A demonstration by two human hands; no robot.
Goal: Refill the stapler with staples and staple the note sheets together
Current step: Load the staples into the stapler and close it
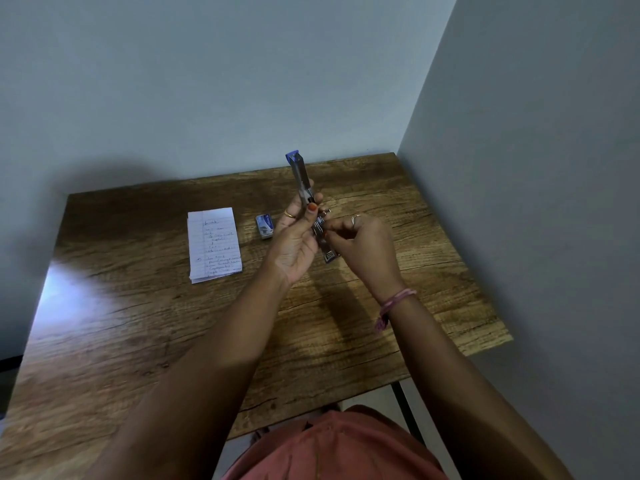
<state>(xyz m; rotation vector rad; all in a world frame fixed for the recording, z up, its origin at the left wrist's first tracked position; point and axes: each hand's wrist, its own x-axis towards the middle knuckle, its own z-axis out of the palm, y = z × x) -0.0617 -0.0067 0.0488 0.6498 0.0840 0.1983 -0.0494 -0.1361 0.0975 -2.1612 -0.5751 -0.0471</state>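
Observation:
A blue and metal stapler (300,177) is held above the table, swung fully open so its top arm points up and away. My left hand (297,237) grips it around the hinge. The stapler's lower half runs down between my hands to a blue end near the table. My right hand (363,247) pinches at the stapler's open channel; whether staples are between its fingertips is too small to tell. A small blue staple box (265,227) lies on the wood just left of my left hand. The handwritten note sheets (214,244) lie stacked further left.
The wooden table (138,323) stands in a corner, with grey walls close behind it and along its right side. The table's right edge and a dark metal leg (403,407) show near my right forearm.

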